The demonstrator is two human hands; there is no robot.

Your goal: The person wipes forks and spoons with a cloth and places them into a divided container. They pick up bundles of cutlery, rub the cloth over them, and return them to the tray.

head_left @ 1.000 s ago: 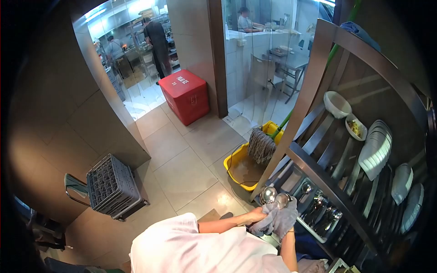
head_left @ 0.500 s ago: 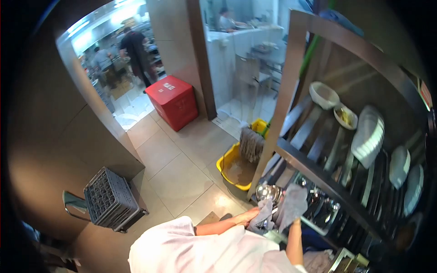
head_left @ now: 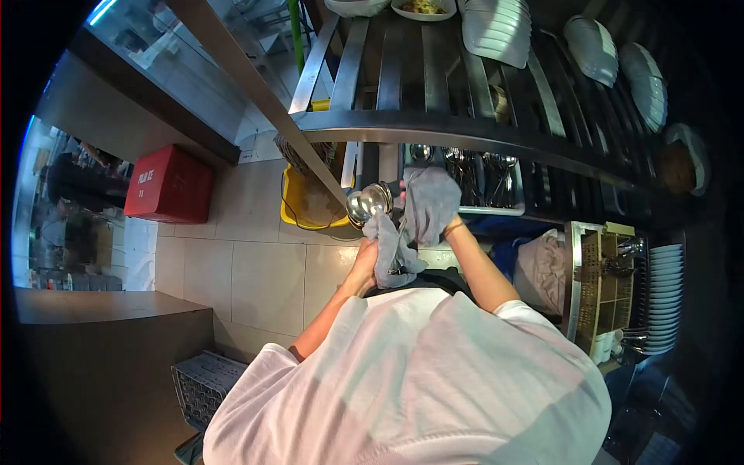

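Note:
A bunch of shiny metal spoons (head_left: 369, 203) is held in front of my body, rounded heads away from me. My left hand (head_left: 362, 269) is closed around their handles through part of a grey cloth (head_left: 387, 246); handle ends show near the lower folds. My right hand (head_left: 452, 225) is mostly covered by another grey stretch of cloth (head_left: 431, 203) that it grips, just right of the spoon heads. Its fingertips show at the cloth's left edge. Beyond it, under the rack, a tray (head_left: 496, 210) holds several pieces of metal cutlery.
A slatted metal rack (head_left: 465, 124) with stacked white dishes (head_left: 496, 31) overhangs the work area. A yellow mop bucket (head_left: 298, 205) stands left of the spoons. Right of me are a cutlery basket (head_left: 593, 283) and stacked plates (head_left: 665, 298). Farther left stand a red box (head_left: 169, 186) and a grey crate (head_left: 205, 380).
My view has swung right and downward, bringing the rack, plates and cutlery basket more into sight. Both hands still hold the cloth, and the spoons remain in my left hand.

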